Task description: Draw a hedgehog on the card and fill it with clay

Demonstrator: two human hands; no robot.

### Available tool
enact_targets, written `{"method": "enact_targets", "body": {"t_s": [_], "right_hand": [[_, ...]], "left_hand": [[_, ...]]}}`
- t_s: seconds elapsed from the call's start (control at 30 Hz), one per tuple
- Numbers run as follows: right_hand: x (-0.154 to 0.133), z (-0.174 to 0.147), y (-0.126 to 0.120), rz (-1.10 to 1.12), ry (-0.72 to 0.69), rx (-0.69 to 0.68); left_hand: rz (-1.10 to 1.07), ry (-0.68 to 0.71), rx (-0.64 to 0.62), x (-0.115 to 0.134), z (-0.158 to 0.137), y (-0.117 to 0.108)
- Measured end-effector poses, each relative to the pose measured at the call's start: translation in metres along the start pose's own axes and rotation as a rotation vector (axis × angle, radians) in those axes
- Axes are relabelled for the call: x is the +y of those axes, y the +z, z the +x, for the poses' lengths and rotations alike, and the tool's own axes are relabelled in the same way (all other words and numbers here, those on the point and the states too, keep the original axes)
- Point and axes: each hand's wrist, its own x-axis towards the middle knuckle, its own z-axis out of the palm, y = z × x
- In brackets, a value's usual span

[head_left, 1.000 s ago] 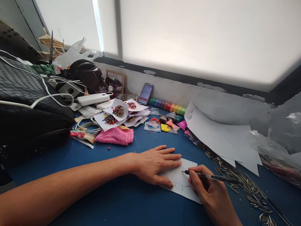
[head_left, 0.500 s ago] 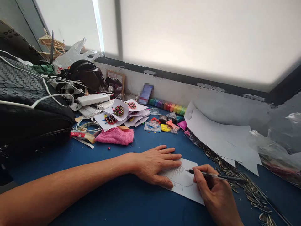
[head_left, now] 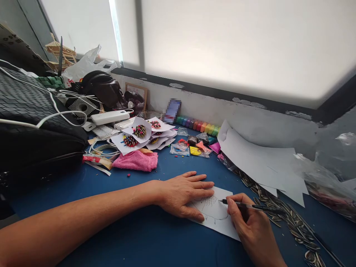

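Observation:
A small sheet of white paper (head_left: 222, 227) lies on the blue tabletop, carrying a pen drawing of a rounded body with short legs and small curved marks inside. My left hand (head_left: 185, 194) rests flat across the paper's left part, fingers spread, covering some of the drawing. In my right hand (head_left: 251, 226) a pen (head_left: 250, 206) is gripped between thumb and fingers, its tip at the drawing beside the curved marks. Whether the tip touches the paper I cannot tell.
Striped sunflower seeds (head_left: 294, 222) are strewn at the right, partly under large white sheets (head_left: 261, 159). Clay packets (head_left: 196, 150), a pink cloth (head_left: 136, 160) and papers with colourful clay pieces (head_left: 139, 130) lie farther back. A black bag (head_left: 36, 122) stands left.
The pen tip and my right hand have shifted very slightly left. My left hand stays in place on the paper.

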Motion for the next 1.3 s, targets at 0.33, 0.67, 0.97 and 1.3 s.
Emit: {"method": "enact_targets", "body": {"t_s": [0.33,0.67,0.97,1.3], "right_hand": [[0.0011,-0.0008,0.0006,-0.013,-0.007,-0.022],[0.0019,0.0014,-0.0001,-0.004,-0.029,-0.047],[0.0004,0.0013,-0.0002,-0.005,-0.027,-0.065],[0.0031,0.0008,0.0009,-0.004,-0.009,-0.048]], "left_hand": [[0.000,-0.010,-0.005,0.0005,0.0001,0.0001],[-0.004,-0.013,-0.011,0.0006,0.0002,-0.0005],[0.010,-0.014,-0.010,0.0015,0.0004,-0.0008],[0.012,-0.004,-0.001,0.0004,0.0000,-0.0004]]}}
